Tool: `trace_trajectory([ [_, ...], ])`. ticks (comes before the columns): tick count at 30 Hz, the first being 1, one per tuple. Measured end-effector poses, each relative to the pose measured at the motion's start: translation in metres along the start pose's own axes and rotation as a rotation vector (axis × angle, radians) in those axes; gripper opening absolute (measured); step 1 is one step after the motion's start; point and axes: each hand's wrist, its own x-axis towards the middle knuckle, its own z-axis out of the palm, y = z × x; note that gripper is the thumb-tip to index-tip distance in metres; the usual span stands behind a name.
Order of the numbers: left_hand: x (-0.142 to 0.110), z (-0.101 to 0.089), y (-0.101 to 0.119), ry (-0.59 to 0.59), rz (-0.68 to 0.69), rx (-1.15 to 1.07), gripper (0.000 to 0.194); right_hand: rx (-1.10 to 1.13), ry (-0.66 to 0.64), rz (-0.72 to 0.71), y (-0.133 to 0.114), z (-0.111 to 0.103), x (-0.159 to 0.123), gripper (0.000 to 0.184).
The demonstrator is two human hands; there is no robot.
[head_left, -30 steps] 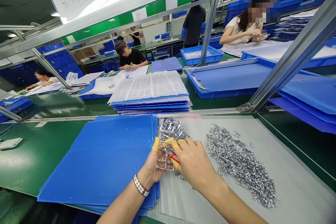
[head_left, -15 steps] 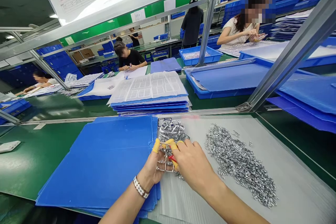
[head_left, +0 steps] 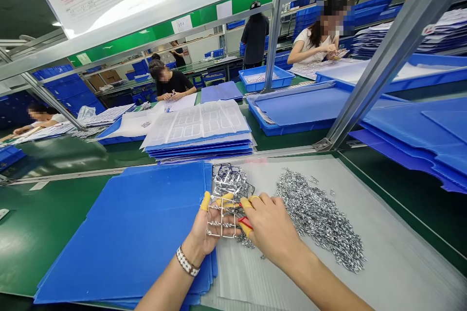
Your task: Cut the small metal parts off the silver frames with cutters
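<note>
Closest in, the left hand (head_left: 200, 228) lies palm up with its fingers spread, holding a small metal frame (head_left: 221, 221) over the grey plastic sheet (head_left: 386, 252). The right hand (head_left: 272, 231) is curled, pinching what look like red-handled cutters (head_left: 245, 223) against the frame. Yellow finger cots (head_left: 206, 200) cover several fingertips. The frame looks light and stiff, but its thin bars may bend, so its outer rails seem the safest place to hold. A tangle of similar frames (head_left: 229, 180) lies just beyond, beside a heap of tiny shiny metal parts (head_left: 317, 218) that would scatter easily. To the left, blue sheets (head_left: 124, 238) lie stacked on the green bench (head_left: 36, 248). Farther off, a co-worker (head_left: 315, 41) works at the upper right, behind a blue tray (head_left: 264, 77).
</note>
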Motion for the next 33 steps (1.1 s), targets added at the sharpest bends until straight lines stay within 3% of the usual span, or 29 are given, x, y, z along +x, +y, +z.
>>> trace_trajectory([
  [5, 0.0, 0.001, 0.0, 0.023, 0.002, 0.014, 0.069, -0.01, -0.031, -0.011, -0.003, -0.001, 0.003, 0.034],
  [19, 0.001, -0.009, -0.005, 0.032, -0.008, 0.092, 0.068, -0.052, -0.098, -0.057, -0.007, 0.004, 0.005, 0.013],
  [26, -0.003, -0.008, 0.004, 0.01, -0.006, 0.017, 0.068, -0.046, 0.012, -0.026, -0.006, -0.002, -0.007, 0.026],
  [33, 0.002, -0.008, 0.002, 0.025, -0.002, -0.018, 0.067, 0.004, -0.01, -0.034, -0.016, 0.001, -0.016, 0.024],
])
